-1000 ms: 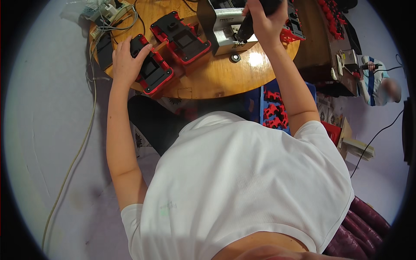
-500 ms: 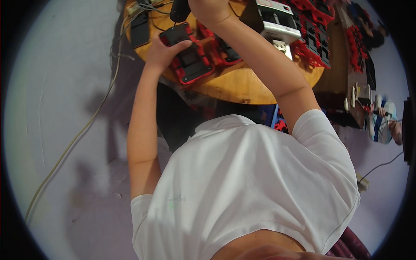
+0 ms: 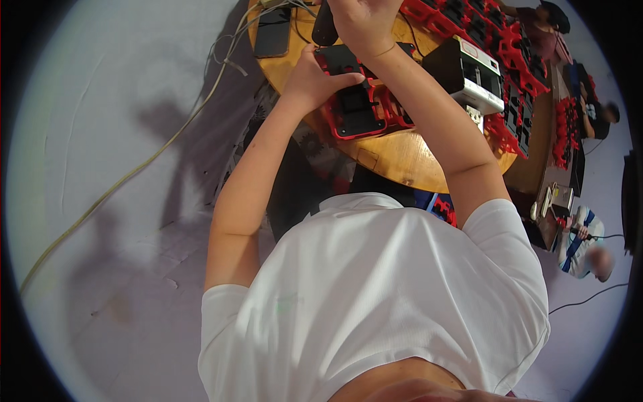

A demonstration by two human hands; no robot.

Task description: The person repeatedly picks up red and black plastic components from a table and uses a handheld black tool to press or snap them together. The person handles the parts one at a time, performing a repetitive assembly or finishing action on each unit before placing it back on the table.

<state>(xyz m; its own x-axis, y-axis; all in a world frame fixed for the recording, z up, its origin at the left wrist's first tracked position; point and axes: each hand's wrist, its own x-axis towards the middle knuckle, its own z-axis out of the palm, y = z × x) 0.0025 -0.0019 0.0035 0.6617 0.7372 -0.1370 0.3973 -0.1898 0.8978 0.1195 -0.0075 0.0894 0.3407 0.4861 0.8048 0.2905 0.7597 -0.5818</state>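
Observation:
A flat part with a black plate and red frame (image 3: 358, 110) lies near the front of the round wooden table. My left hand (image 3: 311, 82) grips its left side, thumb across the top. Over its far left corner stands a black electric screwdriver (image 3: 325, 27), its lower end by my left fingertips. My right hand (image 3: 365, 23) is closed on the screwdriver; the upper picture edge cuts off some of its fingers. A second red-and-black part (image 3: 395, 110) sits just right of the first, partly behind my right forearm.
A silver-and-black box-shaped device (image 3: 479, 80) stands right of my forearm. Beyond it are several red-and-black parts (image 3: 516, 60). A dark phone (image 3: 272, 33) and tangled cables (image 3: 234, 33) lie at the table's left. Other people (image 3: 586, 244) are at the far right.
The view has shifted, so the table and both hands appear farther right. My left hand still grips the part, and the screwdriver stays at its far left corner.

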